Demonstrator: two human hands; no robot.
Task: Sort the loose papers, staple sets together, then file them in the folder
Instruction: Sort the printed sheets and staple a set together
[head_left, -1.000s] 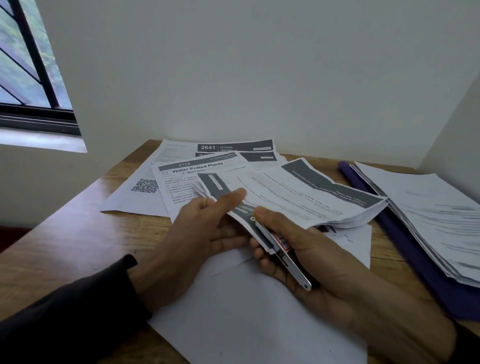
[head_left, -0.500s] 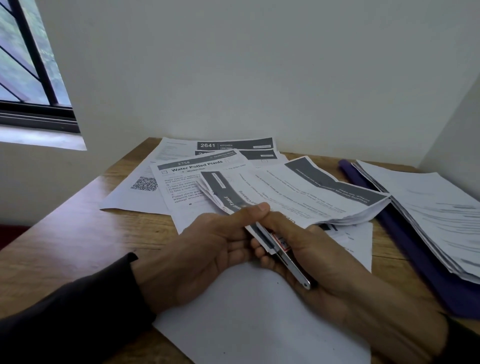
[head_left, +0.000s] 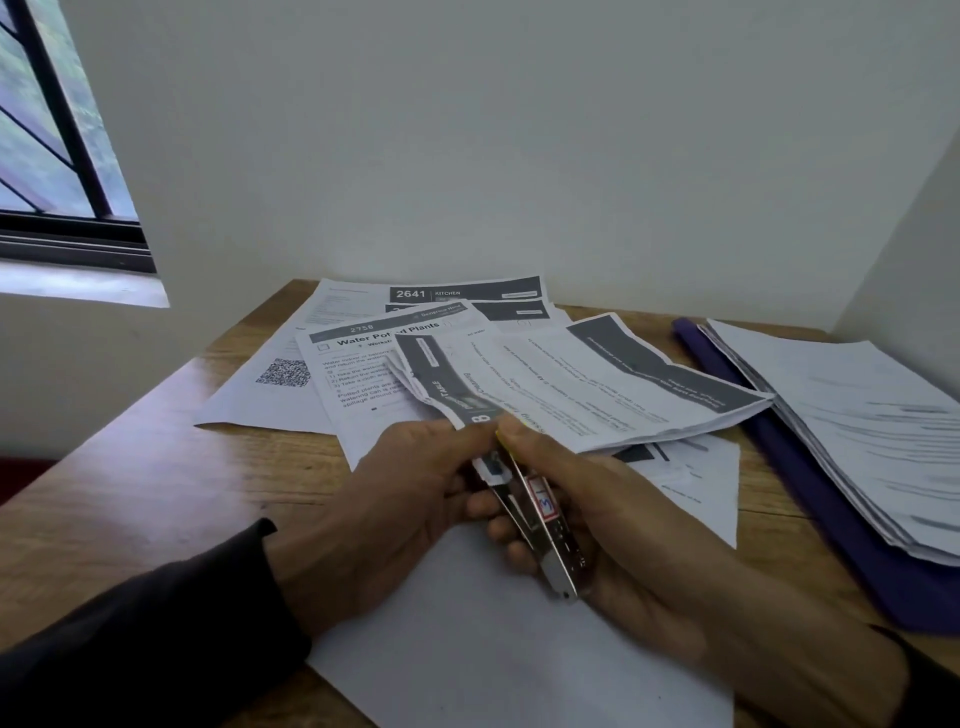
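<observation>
Fingers of the right hand (head_left: 613, 514) clamp the stapler (head_left: 540, 525) on a corner of the paper set (head_left: 582, 384), which the left hand (head_left: 395, 499) pinches alongside. Beyond, loose sheets (head_left: 322, 358) still litter the counter (head_left: 130, 478), and the purple folder (head_left: 831, 519) at the right holds a stack, so sorting looks partly done.

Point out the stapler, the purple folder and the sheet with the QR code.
stapler (head_left: 540, 512): head view, on its labelled top arm.
purple folder (head_left: 810, 483): head view, on the bare cover left of the stack.
sheet with the QR code (head_left: 249, 400): head view, on the white area below the code.
</observation>
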